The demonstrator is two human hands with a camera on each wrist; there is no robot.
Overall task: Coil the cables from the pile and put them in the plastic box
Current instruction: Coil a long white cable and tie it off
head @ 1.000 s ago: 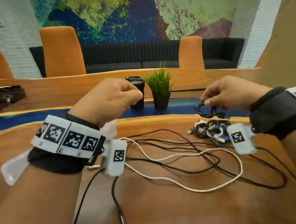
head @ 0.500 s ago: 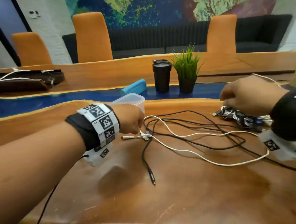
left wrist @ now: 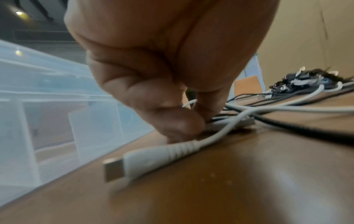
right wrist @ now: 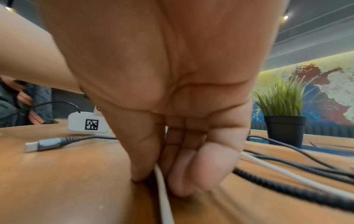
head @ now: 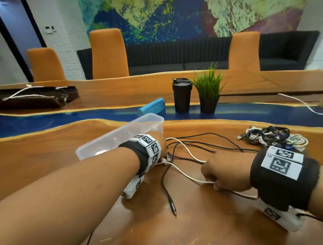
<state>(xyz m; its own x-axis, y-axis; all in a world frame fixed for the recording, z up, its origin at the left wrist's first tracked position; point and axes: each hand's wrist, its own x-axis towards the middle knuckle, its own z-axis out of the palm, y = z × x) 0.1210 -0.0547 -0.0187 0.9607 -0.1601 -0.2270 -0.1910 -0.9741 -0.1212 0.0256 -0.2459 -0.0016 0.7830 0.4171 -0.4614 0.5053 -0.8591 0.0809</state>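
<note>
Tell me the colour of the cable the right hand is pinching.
White. The right hand pinches the white cable against the table; the right wrist view shows it best.

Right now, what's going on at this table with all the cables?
A person is starting on a white cable from the loose tangle on the wooden table. The right hand pinches the cable partway along; the left hand pinches at connectors beside the clear plastic box, exactly which is unclear. A bundled cable pile lies farther right. Nothing shows in the box yet.
</note>
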